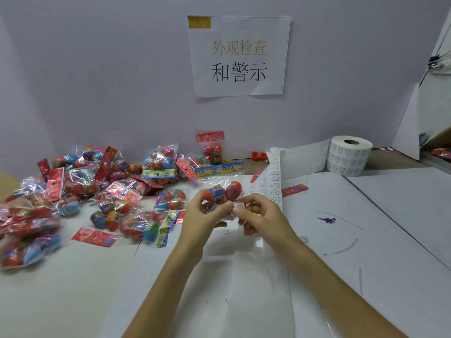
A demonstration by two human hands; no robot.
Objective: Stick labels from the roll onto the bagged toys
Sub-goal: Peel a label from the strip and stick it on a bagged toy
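Head view catches the sticking step itself. The left hand (207, 215) and the right hand (260, 215) meet just above the worktop (378, 240), both curled round one bagged toy (223, 192), a clear bag of red egg-shaped capsules. A small white label (238, 206) sits on the film where the two thumbs come together. The left thumb pinches the bag beside it, and the right thumb and fingers pinch at the label's lower edge. Whether the label is fully down or only tacked by one edge is too small to tell.

The label roll (349, 154) stands at the right rear, and its loose strip (271, 181) trails down to just behind the right hand. A heap of bagged toys (102, 191) lies to the left, well apart from the roll.

As I judge it, the next move calls for a firm thumb stroke across the label, with the film held taut over a capsule so nothing wrinkles. After that, this bag wants setting aside, clear of the heap, and a fresh label needs peeling from the strip.
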